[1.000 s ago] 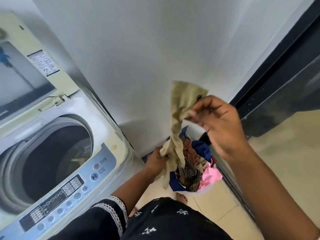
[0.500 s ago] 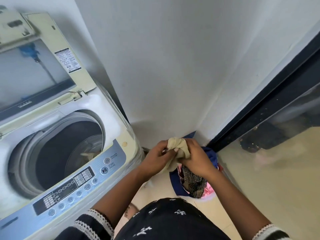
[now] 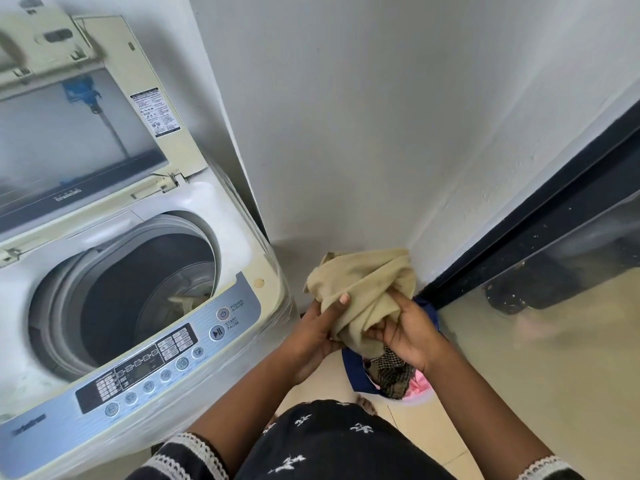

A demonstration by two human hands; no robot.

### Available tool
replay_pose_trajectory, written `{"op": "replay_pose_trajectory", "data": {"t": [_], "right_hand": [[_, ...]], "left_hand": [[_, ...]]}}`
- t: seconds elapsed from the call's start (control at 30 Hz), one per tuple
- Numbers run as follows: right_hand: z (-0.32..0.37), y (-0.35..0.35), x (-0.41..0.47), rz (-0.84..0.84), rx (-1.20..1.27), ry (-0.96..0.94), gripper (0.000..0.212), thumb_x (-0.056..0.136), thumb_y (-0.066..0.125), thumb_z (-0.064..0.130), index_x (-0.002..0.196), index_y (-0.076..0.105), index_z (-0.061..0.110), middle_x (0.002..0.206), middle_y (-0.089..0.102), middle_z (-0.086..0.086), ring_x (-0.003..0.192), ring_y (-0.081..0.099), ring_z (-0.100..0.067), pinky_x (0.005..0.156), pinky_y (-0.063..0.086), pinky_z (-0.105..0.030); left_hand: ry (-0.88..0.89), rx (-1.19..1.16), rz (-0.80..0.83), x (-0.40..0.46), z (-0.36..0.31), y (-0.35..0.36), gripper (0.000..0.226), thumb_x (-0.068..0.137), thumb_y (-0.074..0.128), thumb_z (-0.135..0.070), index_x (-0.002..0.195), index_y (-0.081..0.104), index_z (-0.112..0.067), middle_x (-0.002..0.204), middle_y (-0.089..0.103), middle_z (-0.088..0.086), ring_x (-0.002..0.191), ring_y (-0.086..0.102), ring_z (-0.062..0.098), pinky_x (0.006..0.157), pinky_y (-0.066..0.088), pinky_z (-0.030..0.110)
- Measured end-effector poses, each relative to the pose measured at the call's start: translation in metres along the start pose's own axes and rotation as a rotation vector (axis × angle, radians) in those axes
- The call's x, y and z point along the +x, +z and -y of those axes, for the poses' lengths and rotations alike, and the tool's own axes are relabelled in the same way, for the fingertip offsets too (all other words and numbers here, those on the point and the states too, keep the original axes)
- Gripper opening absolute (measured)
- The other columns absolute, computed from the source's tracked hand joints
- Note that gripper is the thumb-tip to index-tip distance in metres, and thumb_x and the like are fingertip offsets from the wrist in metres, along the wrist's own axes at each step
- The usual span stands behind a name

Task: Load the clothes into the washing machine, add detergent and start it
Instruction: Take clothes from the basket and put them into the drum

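A top-loading washing machine stands at the left with its lid raised. A pale garment lies low in its drum. To the right of the machine, I hold a bunched beige garment in both hands. My left hand grips its lower left side, thumb on the cloth. My right hand grips its lower right side. Below my hands a pile of clothes sits on the floor: dark blue, checked and pink pieces.
The control panel with power and start buttons runs along the machine's front. A white wall corner rises behind the clothes pile. A dark-framed glass door closes the right side. The floor is beige tile.
The beige garment hung stretched from my raised right hand a second ago. Both hands have since gathered it into a bundle and lifted it a little above the pile.
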State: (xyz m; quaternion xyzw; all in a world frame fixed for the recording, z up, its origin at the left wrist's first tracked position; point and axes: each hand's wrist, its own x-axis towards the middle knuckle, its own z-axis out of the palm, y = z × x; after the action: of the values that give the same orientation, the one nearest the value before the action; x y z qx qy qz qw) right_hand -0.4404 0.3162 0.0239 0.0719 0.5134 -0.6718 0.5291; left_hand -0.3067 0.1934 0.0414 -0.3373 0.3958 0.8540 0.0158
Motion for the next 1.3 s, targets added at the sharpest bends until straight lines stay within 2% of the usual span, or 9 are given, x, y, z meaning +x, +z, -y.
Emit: {"op": "replay_pose_trajectory", "data": {"t": [0.1, 0.27, 0.47, 0.57, 0.63, 0.73, 0.83, 0.93, 1.3], "right_hand": [[-0.012, -0.003, -0.002, -0.216, -0.427, -0.085, 0.036, 0.088, 0.068, 0.037, 0.118, 0.065, 0.019, 0.103, 0.074, -0.001, 0.086, 0.067, -0.013, 0.071, 0.051, -0.028], [-0.016, -0.021, -0.005, -0.149, -0.005, -0.089, 0.092, 0.058, 0.086, 0.057, 0.136, 0.049, 0.025, 0.135, 0.059, -0.014, 0.114, 0.060, -0.031, 0.078, 0.053, -0.046], [-0.013, -0.006, -0.010, 0.132, 0.282, 0.019, 0.083, 0.085, 0.037, 0.076, 0.138, 0.056, 0.016, 0.141, 0.053, -0.022, 0.132, 0.047, -0.043, 0.102, 0.043, -0.062], [-0.013, 0.013, -0.007, 0.142, 0.260, 0.000, 0.068, 0.086, 0.059, 0.063, 0.131, 0.063, 0.012, 0.137, 0.057, -0.021, 0.127, 0.053, -0.039, 0.111, 0.037, -0.056], [-0.013, 0.023, -0.001, 0.124, 0.254, -0.038, 0.078, 0.061, 0.086, 0.048, 0.126, 0.066, 0.010, 0.127, 0.061, -0.021, 0.117, 0.058, -0.037, 0.106, 0.041, -0.053], [-0.012, 0.041, 0.008, 0.087, 0.258, -0.036, 0.079, 0.065, 0.082, 0.039, 0.134, 0.059, 0.007, 0.131, 0.059, -0.022, 0.126, 0.053, -0.038, 0.112, 0.035, -0.054], [-0.010, 0.065, 0.014, 0.084, 0.136, 0.025, 0.040, 0.089, 0.058, 0.039, 0.110, 0.075, 0.010, 0.120, 0.068, -0.019, 0.111, 0.063, -0.033, 0.100, 0.047, -0.048], [-0.011, 0.094, 0.019, 0.087, -0.077, 0.034, 0.039, 0.093, 0.056, 0.038, 0.118, 0.069, 0.011, 0.120, 0.069, -0.016, 0.109, 0.064, -0.029, 0.098, 0.049, -0.046], [-0.063, 0.223, 0.070, 0.246, -0.373, 0.029, 0.025, 0.099, 0.056, 0.018, 0.123, 0.060, 0.013, 0.119, 0.070, -0.009, 0.105, 0.066, -0.019, 0.073, 0.058, -0.029]], "left_hand": [[0.088, 0.009, -0.114, 0.002, 0.002, 0.006, 0.078, 0.067, 0.083, -0.042, 0.134, 0.051, -0.017, 0.120, 0.069, 0.006, 0.112, 0.066, 0.025, 0.089, 0.056, 0.040], [0.128, -0.004, -0.072, 0.003, -0.003, -0.003, 0.071, 0.065, 0.083, -0.025, 0.130, 0.054, -0.012, 0.121, 0.068, 0.010, 0.116, 0.062, 0.029, 0.095, 0.053, 0.040], [0.058, 0.000, 0.070, -0.007, -0.018, -0.018, 0.076, 0.048, 0.076, -0.019, 0.121, 0.055, -0.013, 0.115, 0.068, 0.008, 0.110, 0.061, 0.025, 0.097, 0.051, 0.034], [0.077, -0.015, 0.048, -0.015, -0.021, -0.025, 0.074, 0.049, 0.073, -0.018, 0.121, 0.056, -0.013, 0.112, 0.071, 0.005, 0.108, 0.062, 0.023, 0.093, 0.051, 0.032], [0.115, 0.027, -0.007, -0.019, -0.023, -0.032, 0.078, 0.056, 0.076, -0.028, 0.129, 0.053, -0.013, 0.124, 0.067, 0.008, 0.112, 0.063, 0.020, 0.090, 0.051, 0.028], [0.120, 0.084, -0.080, -0.026, -0.027, -0.048, 0.078, 0.064, 0.079, -0.044, 0.134, 0.047, -0.030, 0.134, 0.059, -0.001, 0.120, 0.058, 0.014, 0.096, 0.049, 0.031], [0.047, -0.043, -0.046, -0.036, -0.032, -0.066, 0.061, 0.077, 0.075, -0.031, 0.132, 0.051, -0.022, 0.124, 0.066, 0.004, 0.112, 0.064, 0.021, 0.091, 0.054, 0.042], [0.151, -0.067, -0.173, -0.049, -0.041, -0.090, 0.030, 0.088, 0.065, -0.009, 0.118, 0.061, -0.013, 0.107, 0.074, 0.004, 0.098, 0.069, 0.018, 0.083, 0.055, 0.034], [0.378, -0.136, -0.591, -0.093, -0.071, -0.222, 0.033, 0.090, 0.065, -0.012, 0.122, 0.055, -0.012, 0.114, 0.071, 0.008, 0.094, 0.069, 0.019, 0.071, 0.054, 0.033]]}}
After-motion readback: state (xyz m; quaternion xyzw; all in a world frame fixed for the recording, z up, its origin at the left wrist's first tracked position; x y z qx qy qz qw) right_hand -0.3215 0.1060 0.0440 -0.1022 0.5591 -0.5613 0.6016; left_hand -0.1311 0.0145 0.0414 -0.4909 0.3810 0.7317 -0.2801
